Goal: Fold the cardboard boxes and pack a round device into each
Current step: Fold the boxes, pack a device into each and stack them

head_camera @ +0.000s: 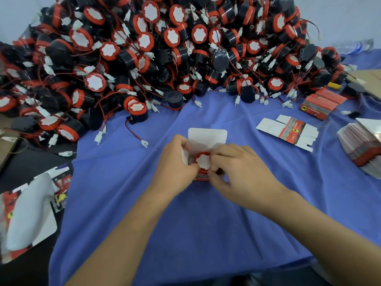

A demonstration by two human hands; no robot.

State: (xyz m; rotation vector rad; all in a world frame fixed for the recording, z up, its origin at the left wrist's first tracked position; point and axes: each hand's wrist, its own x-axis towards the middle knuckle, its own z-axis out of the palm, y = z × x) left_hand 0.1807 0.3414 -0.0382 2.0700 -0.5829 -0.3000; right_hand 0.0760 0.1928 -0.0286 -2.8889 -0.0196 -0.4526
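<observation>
Holding a small cardboard box (pixel 207 137) between both hands, the person works at the middle of the blue cloth (pixel 185 234). The box is open on top, with its white lid flap standing up at the far side. A round device (pixel 203 161) sits inside it, its red rim and white face turned upward. The left hand (pixel 177 162) grips the left wall of the box with curled fingers. The right hand (pixel 241 174) pinches the device at its right rim, the thumb on the near side.

Beyond the hands, a big pile of devices (pixel 165 48) covers the far and left part of the cloth. One loose device (pixel 138 112) lies at the pile's near edge, and its wire runs toward the left hand without touching it. A strip of bare cloth separates the box from the pile.

To the right, well apart from the right hand, lies a flat unfolded box (pixel 288 131). A stack of flat boxes (pixel 360 145) rests at the right edge, and some closed red boxes (pixel 321 104) sit near the pile. Past the cloth's left edge lie printed sheets (pixel 26 213).
</observation>
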